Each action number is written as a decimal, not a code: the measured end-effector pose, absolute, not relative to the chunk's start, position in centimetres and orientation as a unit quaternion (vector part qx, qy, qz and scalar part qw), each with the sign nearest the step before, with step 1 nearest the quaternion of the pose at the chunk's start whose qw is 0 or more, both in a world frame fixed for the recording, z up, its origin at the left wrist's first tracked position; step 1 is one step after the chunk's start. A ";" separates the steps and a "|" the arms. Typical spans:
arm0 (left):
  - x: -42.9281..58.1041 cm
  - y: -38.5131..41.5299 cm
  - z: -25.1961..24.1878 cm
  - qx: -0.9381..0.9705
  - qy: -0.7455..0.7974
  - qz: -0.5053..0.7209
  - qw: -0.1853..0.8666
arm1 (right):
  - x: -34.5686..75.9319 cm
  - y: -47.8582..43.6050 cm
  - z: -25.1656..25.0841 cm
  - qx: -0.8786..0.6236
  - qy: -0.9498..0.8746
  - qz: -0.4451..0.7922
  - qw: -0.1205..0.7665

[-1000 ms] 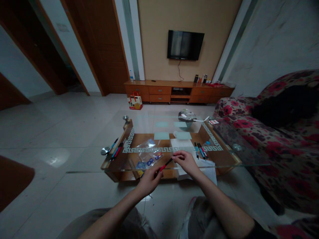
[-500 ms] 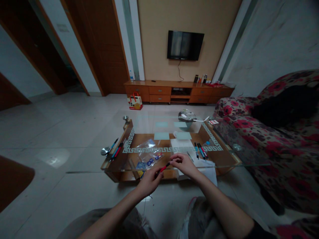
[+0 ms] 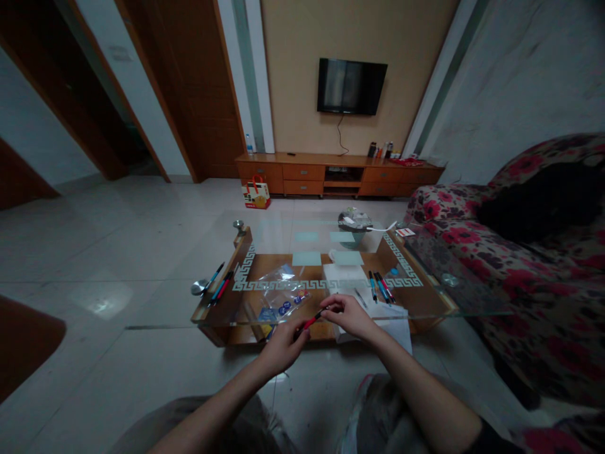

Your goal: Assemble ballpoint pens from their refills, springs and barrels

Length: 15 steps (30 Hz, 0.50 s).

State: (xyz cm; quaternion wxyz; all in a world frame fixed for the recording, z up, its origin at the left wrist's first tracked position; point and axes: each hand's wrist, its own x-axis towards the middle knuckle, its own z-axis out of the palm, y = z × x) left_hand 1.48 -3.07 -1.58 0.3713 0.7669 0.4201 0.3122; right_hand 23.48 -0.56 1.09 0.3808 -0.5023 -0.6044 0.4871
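Note:
Over the near edge of the glass table (image 3: 278,320), my left hand (image 3: 282,347) is closed around a red pen (image 3: 312,321), which slants up to the right. My right hand (image 3: 347,313) pinches the pen's dark upper end between thumb and fingers. Whether a cap or the tip is in that pinch is too small to tell. Several pens (image 3: 220,289), blue, red and black, lie on the table's left side. Another group of pens (image 3: 380,287) in similar colours lies on the right, beyond my right hand.
A clear plastic bag (image 3: 285,285) and white papers (image 3: 394,325) show at the table. A dark bowl (image 3: 354,221) with crumpled wrapping stands at the far edge. The flowered sofa (image 3: 529,265) is at the right; a gift bag (image 3: 256,193) stands before the TV cabinet (image 3: 302,173).
My right hand has shifted very slightly down at the pen's upper end. The left hand and the pens on the table look the same.

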 end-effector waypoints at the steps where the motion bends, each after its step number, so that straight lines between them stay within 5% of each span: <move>1: 1.5 -3.0 -1.7 0.768 0.421 0.312 0.370 | 23.5 -0.6 1.1 -0.502 -0.606 0.487 0.379; 15: 1.7 -3.1 -1.3 0.772 0.405 0.302 0.387 | 23.0 -1.3 0.1 -0.479 -0.647 0.495 0.326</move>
